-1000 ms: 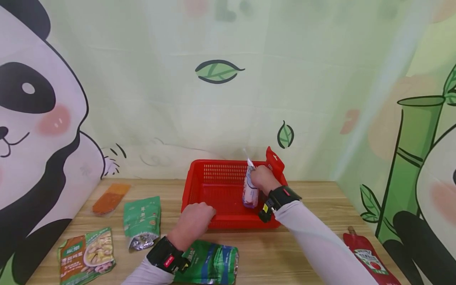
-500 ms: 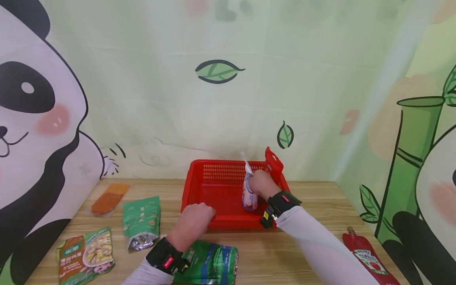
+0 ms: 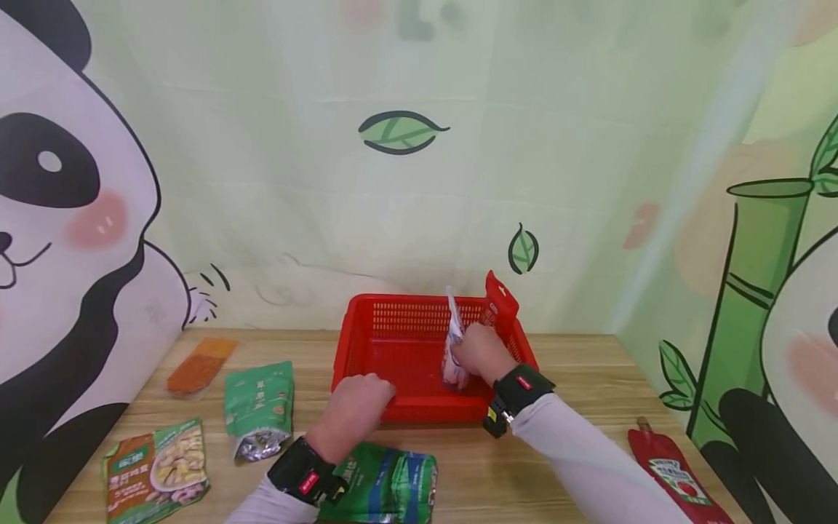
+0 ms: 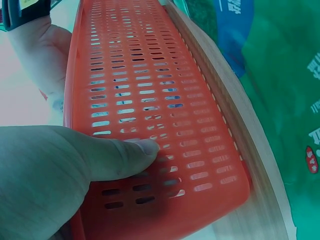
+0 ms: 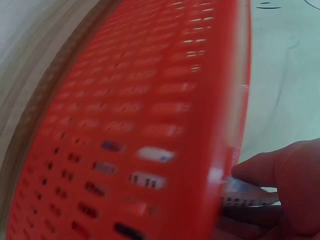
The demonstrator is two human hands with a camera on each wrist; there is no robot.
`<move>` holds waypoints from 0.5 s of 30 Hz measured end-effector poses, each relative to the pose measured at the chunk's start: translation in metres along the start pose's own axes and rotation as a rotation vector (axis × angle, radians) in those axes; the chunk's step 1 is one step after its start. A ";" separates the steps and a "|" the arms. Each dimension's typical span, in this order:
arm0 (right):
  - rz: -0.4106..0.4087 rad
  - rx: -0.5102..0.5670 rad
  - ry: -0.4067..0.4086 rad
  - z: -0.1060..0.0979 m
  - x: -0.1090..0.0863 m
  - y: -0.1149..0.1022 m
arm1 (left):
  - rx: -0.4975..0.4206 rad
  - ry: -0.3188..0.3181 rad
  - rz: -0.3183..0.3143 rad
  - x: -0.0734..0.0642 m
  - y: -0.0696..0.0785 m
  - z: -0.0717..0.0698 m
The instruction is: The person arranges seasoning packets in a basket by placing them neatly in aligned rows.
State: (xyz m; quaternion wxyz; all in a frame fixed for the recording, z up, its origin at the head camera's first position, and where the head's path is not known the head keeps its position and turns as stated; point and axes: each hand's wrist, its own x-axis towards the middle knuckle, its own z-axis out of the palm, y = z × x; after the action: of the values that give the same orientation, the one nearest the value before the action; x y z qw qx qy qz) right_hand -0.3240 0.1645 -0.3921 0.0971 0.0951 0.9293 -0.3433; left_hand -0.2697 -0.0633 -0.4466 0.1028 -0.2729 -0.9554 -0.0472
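A red slotted basket [image 3: 399, 313] stands at the middle back of the wooden table. My right hand [image 3: 476, 352] is inside it near the right wall, gripping a white and purple pouch [image 3: 452, 342] that stands upright. A red packet [image 3: 500, 302] leans inside the basket's right corner. My left hand [image 3: 356, 407] grips the basket's near left corner, thumb [image 4: 125, 155] pressed on the outer wall [image 4: 150, 100]. In the right wrist view the basket wall [image 5: 140, 135] is blurred, with my fingers [image 5: 280, 175] beside it.
A green and blue bag [image 3: 386, 484] lies at the front edge by my left wrist. At the left lie a green pouch [image 3: 258, 407], a snack packet [image 3: 157, 469] and an orange packet [image 3: 201, 364]. A ketchup pouch [image 3: 671, 477] lies at the front right.
My right hand has drawn the white and purple pouch slightly lower and nearer inside the basket. The left hand has kept its grip on the basket corner.
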 end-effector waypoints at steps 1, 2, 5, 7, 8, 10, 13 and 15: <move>-0.010 -0.006 0.012 0.001 0.000 0.002 | 0.001 0.001 0.002 0.000 0.000 0.000; -0.016 -0.012 0.027 0.002 0.001 0.003 | 0.000 0.002 0.002 0.000 0.000 0.000; -0.045 -0.040 0.068 0.004 0.002 0.006 | -0.003 0.009 0.002 0.000 0.000 0.000; -0.061 -0.062 0.092 0.006 0.002 0.007 | -0.001 0.011 0.001 0.000 0.000 0.000; -0.070 -0.073 0.099 0.006 0.002 0.008 | -0.002 0.012 0.000 0.000 0.000 0.000; -0.082 -0.096 0.112 0.007 0.002 0.008 | 0.002 0.015 0.001 0.000 0.000 0.001; -0.082 -0.097 0.113 0.007 0.003 0.007 | 0.006 0.016 0.003 0.000 -0.001 0.001; -0.073 -0.091 0.109 0.007 0.003 0.007 | 0.007 0.013 0.002 -0.001 -0.001 0.001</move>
State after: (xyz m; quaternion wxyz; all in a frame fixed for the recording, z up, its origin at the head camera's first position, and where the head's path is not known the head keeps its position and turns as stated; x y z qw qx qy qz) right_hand -0.3244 0.1653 -0.4027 0.0382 0.0754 0.9507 -0.2984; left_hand -0.2695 -0.0639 -0.4477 0.1100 -0.2734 -0.9545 -0.0457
